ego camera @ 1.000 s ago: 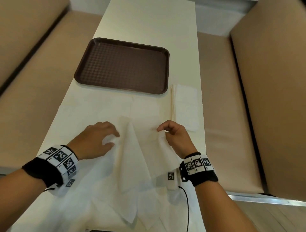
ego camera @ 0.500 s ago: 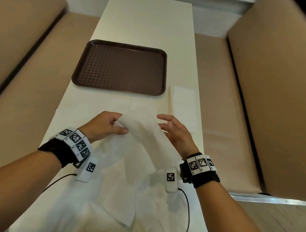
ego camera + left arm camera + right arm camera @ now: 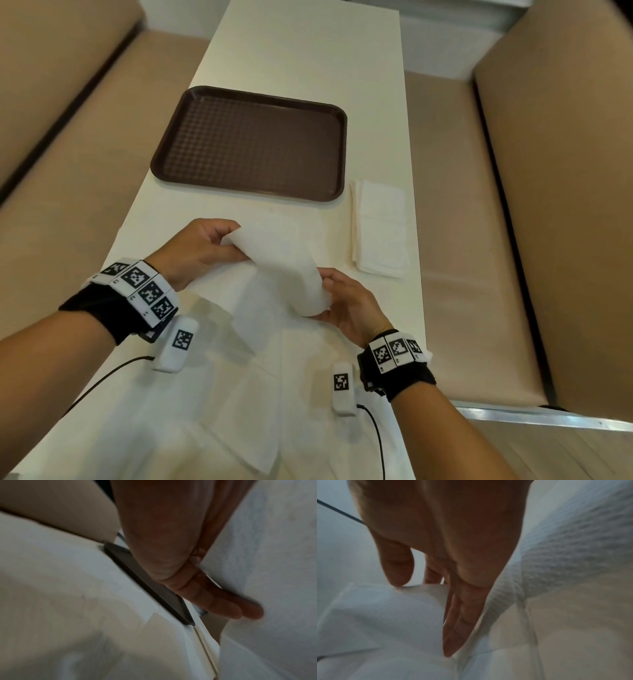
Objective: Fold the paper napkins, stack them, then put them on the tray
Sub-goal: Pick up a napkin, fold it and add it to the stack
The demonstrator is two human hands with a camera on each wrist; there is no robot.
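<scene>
While the fold is in hand: one white embossed paper napkin (image 3: 284, 263) is lifted off the table, bowed over between both hands.
Nearest stock: loose white unfolded napkins (image 3: 219, 411) lie overlapping on the near end of the table, under the forearms.
Left hand (image 3: 195, 250): thumb and fingers clamped on the napkin's far-left edge.
Right hand (image 3: 349, 308): fingers nearly straight, cupping the near-right end of the sheet; thumb against the paper, though a firm pinch cannot be confirmed.
Step judged: halving the sheet, not yet creased.
Method advised: bring the two free edges level, match corners, lay the sheet flat, then run fingers along the bend; thin paper likely tears or skews if tugged.
Finished stock: small stack of folded white napkins (image 3: 378, 229) sits near the table's right edge, just beside the tray's near-right corner.
Destination: dark brown rectangular plastic tray (image 3: 191, 99) with textured base, holding no napkins, beyond the hands.
Surface: long cream laminate table (image 3: 301, 51), narrow.
Room: tan padded bench seats (image 3: 455, 240) flank both long sides.
</scene>
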